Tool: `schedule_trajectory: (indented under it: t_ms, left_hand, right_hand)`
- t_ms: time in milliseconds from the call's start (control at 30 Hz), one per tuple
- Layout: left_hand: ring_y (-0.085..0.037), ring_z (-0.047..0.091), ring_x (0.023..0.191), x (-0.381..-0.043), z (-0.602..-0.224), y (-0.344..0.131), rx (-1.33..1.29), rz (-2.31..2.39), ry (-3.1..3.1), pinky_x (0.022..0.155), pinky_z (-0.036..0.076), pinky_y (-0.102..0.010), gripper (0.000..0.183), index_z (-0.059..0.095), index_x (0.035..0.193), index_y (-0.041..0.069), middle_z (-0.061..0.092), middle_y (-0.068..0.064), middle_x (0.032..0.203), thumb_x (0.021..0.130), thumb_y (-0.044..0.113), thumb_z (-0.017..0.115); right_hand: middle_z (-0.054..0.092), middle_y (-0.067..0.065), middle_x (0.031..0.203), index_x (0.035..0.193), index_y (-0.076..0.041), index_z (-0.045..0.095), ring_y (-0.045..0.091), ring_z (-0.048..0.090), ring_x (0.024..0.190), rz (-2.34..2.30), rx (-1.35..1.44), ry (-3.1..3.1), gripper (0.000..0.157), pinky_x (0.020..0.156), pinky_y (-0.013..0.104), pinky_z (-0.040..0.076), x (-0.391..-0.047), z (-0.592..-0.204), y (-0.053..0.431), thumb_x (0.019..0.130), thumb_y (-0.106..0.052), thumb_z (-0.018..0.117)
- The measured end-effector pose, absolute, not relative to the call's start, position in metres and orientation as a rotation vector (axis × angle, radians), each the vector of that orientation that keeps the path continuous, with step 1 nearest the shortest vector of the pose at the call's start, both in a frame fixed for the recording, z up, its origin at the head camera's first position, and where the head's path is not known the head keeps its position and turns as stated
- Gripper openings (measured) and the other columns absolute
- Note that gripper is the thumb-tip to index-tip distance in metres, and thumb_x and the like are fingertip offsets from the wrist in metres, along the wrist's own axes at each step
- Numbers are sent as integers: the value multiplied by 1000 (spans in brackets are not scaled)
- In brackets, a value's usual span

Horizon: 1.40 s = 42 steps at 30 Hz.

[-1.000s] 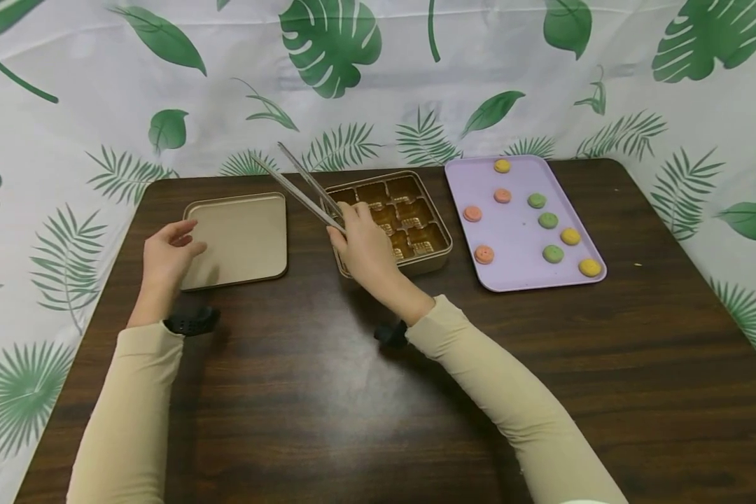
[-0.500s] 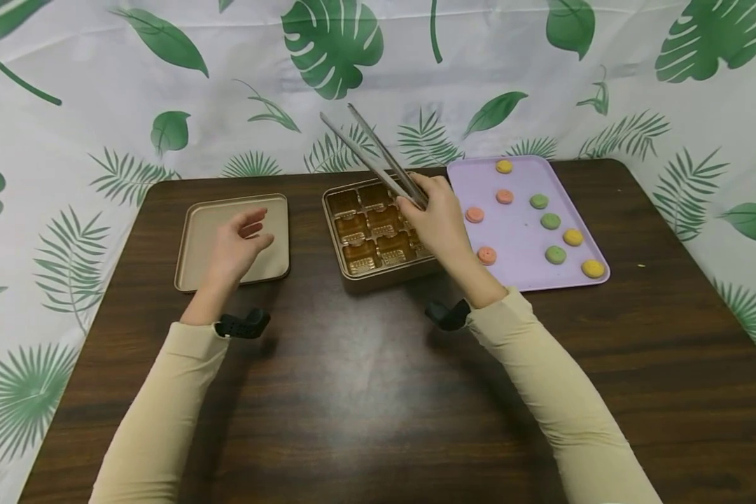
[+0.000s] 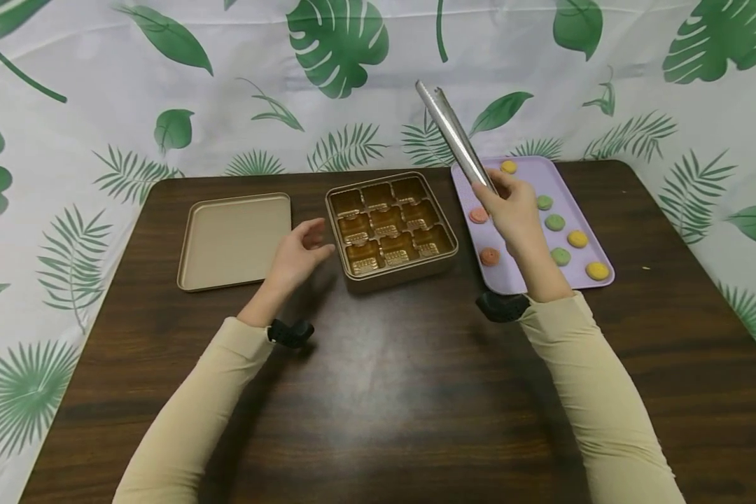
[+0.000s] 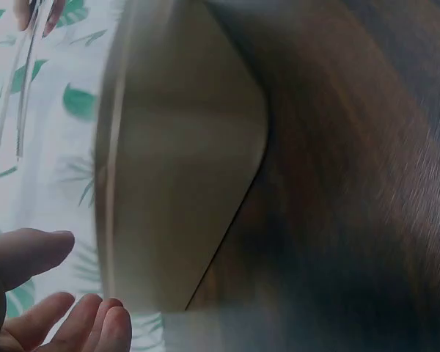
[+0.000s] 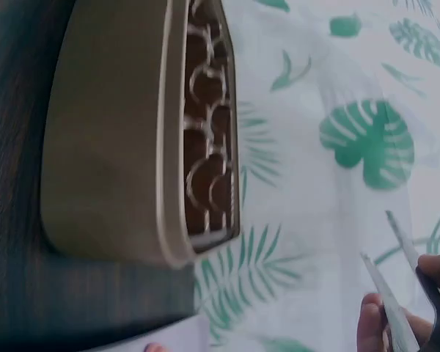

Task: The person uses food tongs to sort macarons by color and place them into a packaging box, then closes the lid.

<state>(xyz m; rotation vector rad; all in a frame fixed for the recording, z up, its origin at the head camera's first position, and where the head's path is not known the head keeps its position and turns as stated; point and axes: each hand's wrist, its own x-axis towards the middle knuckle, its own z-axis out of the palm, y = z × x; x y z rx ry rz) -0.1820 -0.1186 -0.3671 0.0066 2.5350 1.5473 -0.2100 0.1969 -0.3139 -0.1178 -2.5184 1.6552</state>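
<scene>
In the head view, my right hand [image 3: 516, 210] grips metal tongs [image 3: 456, 136] above the left part of a lilac tray [image 3: 507, 278]. The tongs' tips point up and away to the left; in the right wrist view the two tong arms [image 5: 392, 293] stand slightly apart with nothing between them. Several macarons lie on the tray: pink [image 3: 489, 256], green [image 3: 555, 222] and yellow [image 3: 577, 239]. My left hand [image 3: 292, 259], fingers relaxed and holding nothing, is just left of a gold tin [image 3: 403, 274] whose brown divided insert has several vacant compartments.
A flat gold lid [image 3: 233, 238] lies left of the tin, partly behind my left hand. All stand on a dark wood table [image 3: 378, 392]. A white leaf-print cloth [image 3: 227, 42] hangs behind and at the sides.
My right hand has carried the tongs rightward from over the tin to over the tray, tips turning upward. My left hand has moved right, from the lid's left edge to beside the tin.
</scene>
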Motion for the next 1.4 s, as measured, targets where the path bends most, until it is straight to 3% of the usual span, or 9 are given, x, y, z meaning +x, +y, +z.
schedule_trajectory:
  t_ms: [100, 167, 267, 333, 433, 533, 800, 1200, 1400]
  left_hand:
    - [-33, 45, 133, -184, -371, -110, -16, 1527, 2526, 105, 44, -46, 61, 36, 147, 5, 43, -19, 147, 93, 17, 62]
    - [-32, 45, 133, -185, -374, -106, -36, 1515, 2523, 103, 45, -46, 64, 34, 148, 7, 41, -17, 149, 92, 21, 63]
    - [-31, 46, 133, -187, -376, -102, -56, 1519, 2519, 101, 47, -46, 65, 33, 149, 9, 41, -15, 150, 92, 22, 63]
    - [-30, 47, 132, -187, -377, -100, -62, 1540, 2504, 100, 48, -46, 64, 33, 149, 9, 40, -14, 150, 93, 21, 63]
    - [-30, 47, 132, -188, -379, -97, -73, 1578, 2472, 99, 49, -45, 63, 34, 149, 9, 40, -12, 150, 93, 20, 62]
    - [-29, 48, 131, -188, -379, -94, -89, 1607, 2452, 99, 49, -44, 61, 35, 148, 9, 39, -12, 151, 94, 17, 60]
    - [-29, 50, 131, -191, -378, -93, -116, 1608, 2488, 99, 50, -42, 57, 37, 147, 7, 40, -14, 150, 94, 11, 56]
    - [-31, 48, 131, -194, -374, -104, -138, 1596, 2487, 99, 49, -43, 53, 39, 146, 4, 42, -17, 147, 95, 10, 53]
    - [-31, 46, 133, -192, -376, -111, -127, 1569, 2499, 101, 48, -44, 52, 39, 146, 5, 41, -17, 148, 96, 10, 51]
  right_hand:
    - [58, -14, 88, 138, 3, 48, -3, 50, 79, 1813, -166, -2432, 51, 51, 11, 33, -209, -316, 211, 95, -23, 58]
    - [60, -17, 81, 140, 5, 44, -2, 54, 77, 2007, -187, -2317, 55, 49, 12, 32, -209, -318, 221, 95, -22, 59]
    - [67, -11, 78, 138, 8, 43, -1, 62, 78, 2343, -177, -2049, 52, 63, 6, 45, -209, -322, 235, 94, -15, 59]
    - [70, -3, 79, 125, 7, 53, 3, 65, 77, 2540, -141, -1857, 36, 75, 8, 51, -209, -324, 244, 94, -9, 59]
    - [72, 8, 80, 100, 4, 63, 11, 70, 78, 2758, -68, -1620, 12, 77, 15, 55, -208, -329, 258, 94, -2, 56]
    - [73, 16, 83, 93, 6, 67, 19, 72, 80, 2932, -19, -1414, 18, 75, 20, 57, -206, -333, 271, 96, 2, 50]
    - [71, 21, 98, 106, 10, 66, 26, 72, 88, 3200, 43, -1142, 27, 79, 30, 59, -202, -338, 299, 99, -2, 44]
    - [65, 10, 99, 118, -7, 62, 19, 67, 87, 2936, 173, -1707, 37, 79, 24, 54, -200, -342, 311, 94, 13, 41]
    - [68, -5, 89, 110, -13, 57, 7, 62, 77, 2536, -11, -2116, 16, 65, 18, 49, -198, -336, 319, 96, -6, 54]
